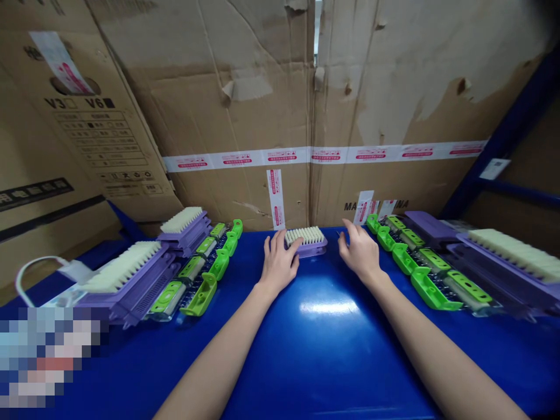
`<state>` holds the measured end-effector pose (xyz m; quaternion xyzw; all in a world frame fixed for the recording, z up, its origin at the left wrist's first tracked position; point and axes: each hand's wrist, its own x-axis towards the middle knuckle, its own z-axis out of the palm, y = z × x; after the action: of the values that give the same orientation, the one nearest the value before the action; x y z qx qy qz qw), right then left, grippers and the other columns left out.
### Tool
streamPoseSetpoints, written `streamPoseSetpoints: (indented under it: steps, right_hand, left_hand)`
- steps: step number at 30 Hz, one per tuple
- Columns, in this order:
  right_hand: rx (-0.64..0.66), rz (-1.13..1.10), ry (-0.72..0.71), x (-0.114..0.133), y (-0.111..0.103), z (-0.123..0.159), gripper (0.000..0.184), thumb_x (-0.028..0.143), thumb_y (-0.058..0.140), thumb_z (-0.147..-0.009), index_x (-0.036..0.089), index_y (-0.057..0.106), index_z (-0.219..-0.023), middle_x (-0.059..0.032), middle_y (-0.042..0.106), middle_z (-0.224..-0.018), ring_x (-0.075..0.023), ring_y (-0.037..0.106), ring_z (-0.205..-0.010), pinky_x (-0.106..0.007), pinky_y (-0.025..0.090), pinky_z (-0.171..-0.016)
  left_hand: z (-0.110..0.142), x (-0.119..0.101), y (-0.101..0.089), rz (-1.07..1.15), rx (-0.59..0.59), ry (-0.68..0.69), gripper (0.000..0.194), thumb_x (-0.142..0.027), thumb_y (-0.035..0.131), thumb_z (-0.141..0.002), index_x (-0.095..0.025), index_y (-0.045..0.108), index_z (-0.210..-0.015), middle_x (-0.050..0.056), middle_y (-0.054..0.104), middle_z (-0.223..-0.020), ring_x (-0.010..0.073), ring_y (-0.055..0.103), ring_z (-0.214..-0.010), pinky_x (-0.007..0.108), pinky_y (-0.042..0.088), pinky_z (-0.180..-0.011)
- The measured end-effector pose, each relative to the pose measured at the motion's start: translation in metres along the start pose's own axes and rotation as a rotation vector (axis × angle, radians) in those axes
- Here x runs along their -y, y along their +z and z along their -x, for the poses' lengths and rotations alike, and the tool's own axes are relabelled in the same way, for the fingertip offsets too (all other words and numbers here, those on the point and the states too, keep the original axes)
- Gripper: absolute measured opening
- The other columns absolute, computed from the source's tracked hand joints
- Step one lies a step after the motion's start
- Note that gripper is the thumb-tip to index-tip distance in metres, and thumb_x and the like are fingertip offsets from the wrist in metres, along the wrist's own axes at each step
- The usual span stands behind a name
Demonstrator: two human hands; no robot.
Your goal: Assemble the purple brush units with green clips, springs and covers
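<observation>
At the far middle of the blue table lies a white pleated filter [308, 235] in a purple frame [312, 251]. My left hand [278, 262] grips its left end, the thumb lying over the pleats and the other fingers at the back. To the right of the filter, and apart from it, is my right hand [361, 251]. Its fingers are bent and spread, with the index finger raised. A tiny thin dark thing shows by its fingertips, too small to make out.
On the left stand stacked purple filter units [131, 274], with a row of green-capped parts [191, 268] beside them. Similar green parts [406, 259] and purple filter units [511, 251] line the right. Cardboard [245, 116] walls the back. A white cable [26, 268] loops at far left.
</observation>
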<state>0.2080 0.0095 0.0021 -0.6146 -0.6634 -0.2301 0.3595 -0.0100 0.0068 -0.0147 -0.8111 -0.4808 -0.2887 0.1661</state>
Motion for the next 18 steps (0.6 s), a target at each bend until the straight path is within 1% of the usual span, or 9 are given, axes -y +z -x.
streamPoseSetpoints:
  steps: [3, 7, 13, 18]
  right_hand:
    - [0.024, -0.006, -0.024, 0.0042, -0.0002, 0.0011, 0.038, 0.023, 0.040, -0.088, 0.011, 0.054, -0.121, -0.0124, 0.066, -0.103, -0.0234, 0.062, -0.088, -0.032, 0.050, -0.071]
    - [0.025, -0.026, -0.052, 0.0077, -0.0011, 0.0011, 0.038, 0.022, 0.040, -0.088, 0.010, 0.053, -0.121, -0.0123, 0.066, -0.102, -0.0234, 0.061, -0.090, -0.033, 0.049, -0.076]
    - [0.022, -0.039, -0.070, 0.0081, -0.0014, 0.0000, 0.037, 0.022, 0.040, -0.087, 0.010, 0.054, -0.120, -0.0125, 0.066, -0.101, -0.0239, 0.061, -0.089, -0.033, 0.050, -0.074]
    - [-0.006, -0.075, -0.097, 0.0103, -0.0049, -0.0020, 0.036, 0.022, 0.040, -0.088, 0.011, 0.054, -0.118, -0.0121, 0.066, -0.101, -0.0239, 0.061, -0.090, -0.034, 0.049, -0.076]
  left_hand:
    - [0.0004, 0.0002, 0.0003, 0.001, 0.006, -0.003, 0.043, -0.024, 0.052, -0.084, -0.027, 0.051, -0.126, 0.015, 0.038, -0.136, 0.0326, 0.034, -0.129, 0.055, 0.026, -0.105]
    - [0.0009, 0.0003, 0.0013, -0.002, 0.003, -0.004, 0.042, -0.024, 0.051, -0.084, -0.026, 0.051, -0.127, 0.015, 0.038, -0.136, 0.0328, 0.034, -0.130, 0.055, 0.026, -0.105]
    - [0.0018, 0.0006, 0.0019, 0.006, 0.005, -0.016, 0.043, -0.024, 0.052, -0.084, -0.026, 0.051, -0.127, 0.015, 0.038, -0.137, 0.0329, 0.034, -0.130, 0.055, 0.026, -0.105]
    - [0.0019, 0.0004, 0.0026, 0.001, 0.010, -0.015, 0.043, -0.024, 0.052, -0.083, -0.024, 0.051, -0.127, 0.017, 0.039, -0.136, 0.0332, 0.034, -0.130, 0.055, 0.026, -0.106]
